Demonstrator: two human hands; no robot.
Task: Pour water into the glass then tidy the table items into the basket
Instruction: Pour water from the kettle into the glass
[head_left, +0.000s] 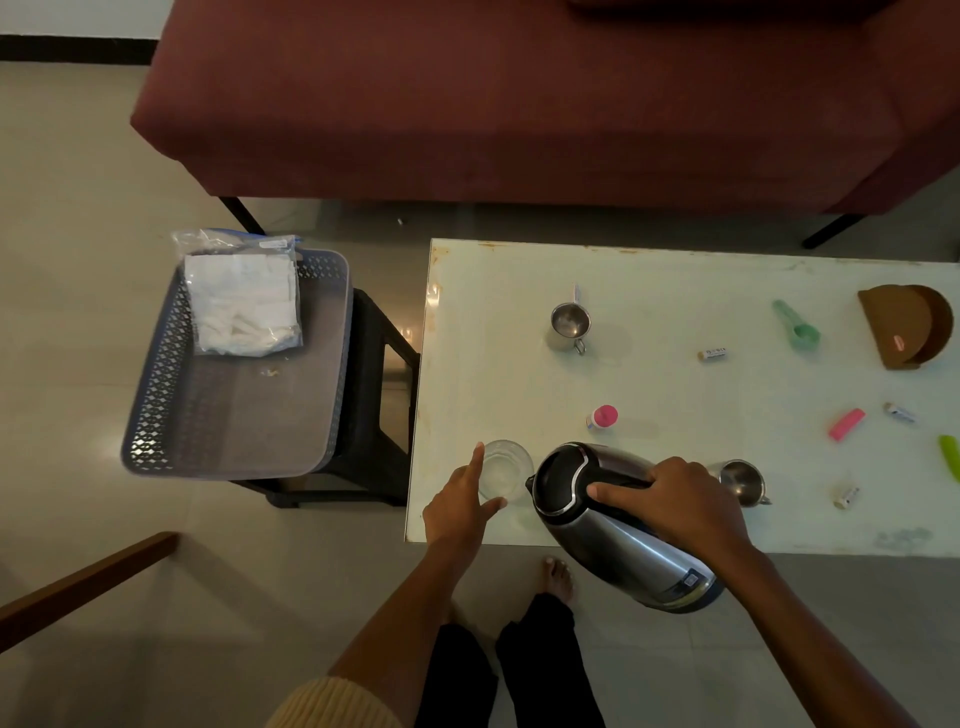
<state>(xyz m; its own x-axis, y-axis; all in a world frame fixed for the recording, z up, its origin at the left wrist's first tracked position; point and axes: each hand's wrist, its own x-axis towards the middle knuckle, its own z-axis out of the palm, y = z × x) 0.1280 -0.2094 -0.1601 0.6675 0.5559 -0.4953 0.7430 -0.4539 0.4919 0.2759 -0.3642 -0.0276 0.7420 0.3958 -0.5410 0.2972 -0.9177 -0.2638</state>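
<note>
Dim indoor light. Pale tiled floor (78, 218). Maroon sofa (519, 98) on black legs fills the far side. White table (675, 291) just in front of it. Black stool (379, 415) beside the table's left edge.

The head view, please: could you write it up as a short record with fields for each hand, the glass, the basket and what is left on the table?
right hand: grips the handle of the kettle, tilted with its spout at the glass
left hand: steadies the glass, fingers open
basket: on a stool beside the table, holds one plastic bag
table items: two metal cups, pink-capped bottle, small loose pieces
</note>
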